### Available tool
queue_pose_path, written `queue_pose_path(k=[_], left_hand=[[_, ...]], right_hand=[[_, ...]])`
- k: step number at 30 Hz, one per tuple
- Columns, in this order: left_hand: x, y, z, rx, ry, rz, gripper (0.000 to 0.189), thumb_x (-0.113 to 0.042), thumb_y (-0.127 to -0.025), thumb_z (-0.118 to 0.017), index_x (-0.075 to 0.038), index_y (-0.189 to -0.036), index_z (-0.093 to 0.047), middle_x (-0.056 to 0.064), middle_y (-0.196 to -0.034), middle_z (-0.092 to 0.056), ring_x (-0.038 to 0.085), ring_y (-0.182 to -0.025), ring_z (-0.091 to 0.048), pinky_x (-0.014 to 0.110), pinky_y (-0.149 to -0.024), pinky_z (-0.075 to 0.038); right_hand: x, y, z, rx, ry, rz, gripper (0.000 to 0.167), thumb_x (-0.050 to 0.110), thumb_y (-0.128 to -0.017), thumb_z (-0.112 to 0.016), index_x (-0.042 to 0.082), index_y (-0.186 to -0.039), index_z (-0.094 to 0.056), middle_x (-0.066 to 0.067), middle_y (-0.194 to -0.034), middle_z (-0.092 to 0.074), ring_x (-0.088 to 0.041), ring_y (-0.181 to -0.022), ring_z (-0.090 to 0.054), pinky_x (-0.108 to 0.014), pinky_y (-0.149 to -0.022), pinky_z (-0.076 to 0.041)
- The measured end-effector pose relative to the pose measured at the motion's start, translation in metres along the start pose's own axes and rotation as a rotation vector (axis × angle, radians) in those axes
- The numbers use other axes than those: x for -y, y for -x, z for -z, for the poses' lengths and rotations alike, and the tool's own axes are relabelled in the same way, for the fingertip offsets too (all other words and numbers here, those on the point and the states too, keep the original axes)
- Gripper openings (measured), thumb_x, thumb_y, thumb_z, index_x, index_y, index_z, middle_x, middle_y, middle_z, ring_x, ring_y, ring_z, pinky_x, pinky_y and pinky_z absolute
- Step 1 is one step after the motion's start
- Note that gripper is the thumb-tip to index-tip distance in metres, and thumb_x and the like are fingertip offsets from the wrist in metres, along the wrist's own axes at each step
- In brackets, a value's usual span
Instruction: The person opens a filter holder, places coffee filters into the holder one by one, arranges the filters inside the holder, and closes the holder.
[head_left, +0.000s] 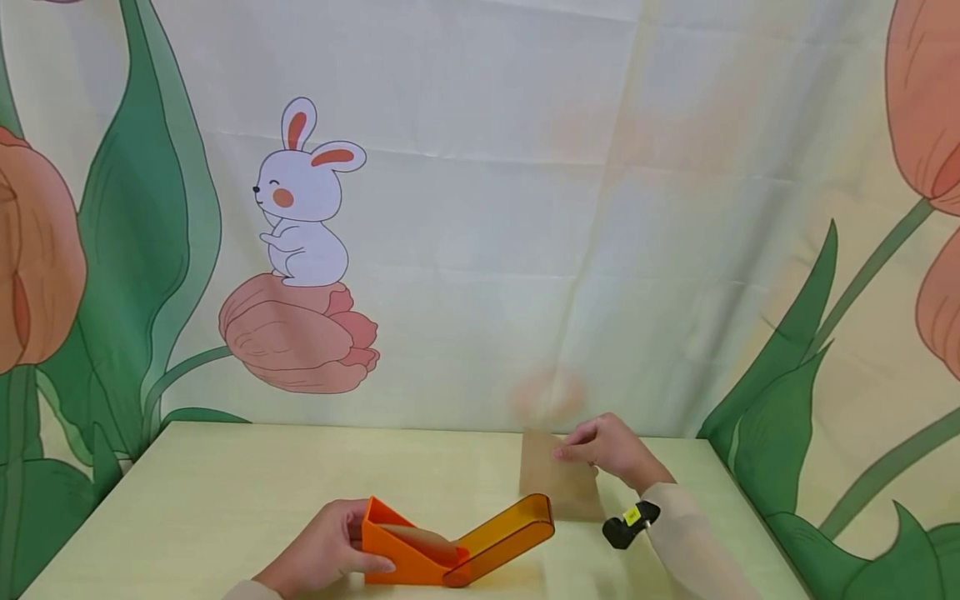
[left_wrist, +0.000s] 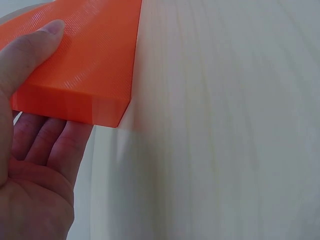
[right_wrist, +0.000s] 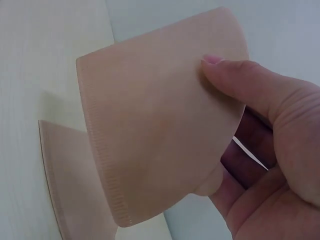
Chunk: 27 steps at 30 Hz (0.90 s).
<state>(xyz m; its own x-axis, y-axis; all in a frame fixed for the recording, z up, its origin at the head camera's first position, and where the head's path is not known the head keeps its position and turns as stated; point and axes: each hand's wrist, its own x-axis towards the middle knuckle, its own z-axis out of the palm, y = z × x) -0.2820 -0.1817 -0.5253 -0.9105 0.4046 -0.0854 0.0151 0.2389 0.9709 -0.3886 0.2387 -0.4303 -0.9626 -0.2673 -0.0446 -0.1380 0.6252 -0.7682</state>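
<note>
My left hand (head_left: 322, 542) grips an orange filter holder (head_left: 405, 560) at its back end, thumb on the near side and fingers behind. Its see-through amber lid (head_left: 506, 537) is swung open to the right, and brown paper shows inside the holder. In the left wrist view the thumb lies on the holder's flat orange side (left_wrist: 95, 55). At the back right, my right hand (head_left: 611, 450) pinches a brown paper coffee filter (right_wrist: 160, 120) with a crimped seam, thumb on its face. Another brown coffee filter (right_wrist: 77, 180) lies on the table below it.
The pale wooden table (head_left: 300, 467) ends at a hanging cloth (head_left: 465, 250) printed with a rabbit and tulips. A small black device (head_left: 630, 525) sits at the right wrist.
</note>
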Motion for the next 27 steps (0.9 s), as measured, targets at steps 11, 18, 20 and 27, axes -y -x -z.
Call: queue_pose_path(k=[11,18,20,27], left_hand=[[-0.001,0.001,-0.003,-0.017,-0.002,0.031,0.055,-0.028,-0.078,-0.09,-0.009,-0.125,-0.068,0.005,-0.117,-0.075,0.024,-0.099,-0.069,0.037,-0.094,-0.059],[-0.001,0.002,-0.001,0.006,0.013,0.02,0.053,-0.025,-0.079,-0.089,-0.007,-0.125,-0.067,0.007,-0.117,-0.075,0.024,-0.099,-0.069,0.035,-0.093,-0.06],[-0.001,0.002,-0.001,0.009,0.009,0.017,0.053,-0.025,-0.079,-0.089,-0.007,-0.125,-0.068,0.007,-0.117,-0.075,0.024,-0.099,-0.069,0.034,-0.093,-0.06],[-0.001,0.001,0.001,0.018,-0.017,-0.016,0.052,-0.026,-0.079,-0.09,-0.009,-0.123,-0.069,0.006,-0.118,-0.075,0.024,-0.099,-0.069,0.032,-0.091,-0.06]], right_hand=[[0.021,0.003,-0.002,-0.028,0.001,0.078,0.021,0.035,-0.08,-0.088,0.015,-0.086,-0.082,0.0,-0.084,-0.072,-0.02,-0.079,-0.055,-0.032,-0.067,-0.049],[0.034,0.007,-0.002,-0.02,-0.015,0.113,0.021,0.034,-0.081,-0.087,0.015,-0.089,-0.083,0.0,-0.087,-0.075,-0.021,-0.081,-0.059,-0.033,-0.072,-0.051],[0.038,0.008,-0.002,-0.023,-0.014,0.118,0.02,0.033,-0.081,-0.087,0.015,-0.089,-0.083,0.0,-0.088,-0.075,-0.021,-0.082,-0.06,-0.033,-0.073,-0.052],[0.055,0.014,-0.002,-0.018,0.003,0.158,0.019,0.033,-0.081,-0.087,0.017,-0.089,-0.084,0.001,-0.089,-0.076,-0.02,-0.082,-0.061,-0.032,-0.073,-0.052]])
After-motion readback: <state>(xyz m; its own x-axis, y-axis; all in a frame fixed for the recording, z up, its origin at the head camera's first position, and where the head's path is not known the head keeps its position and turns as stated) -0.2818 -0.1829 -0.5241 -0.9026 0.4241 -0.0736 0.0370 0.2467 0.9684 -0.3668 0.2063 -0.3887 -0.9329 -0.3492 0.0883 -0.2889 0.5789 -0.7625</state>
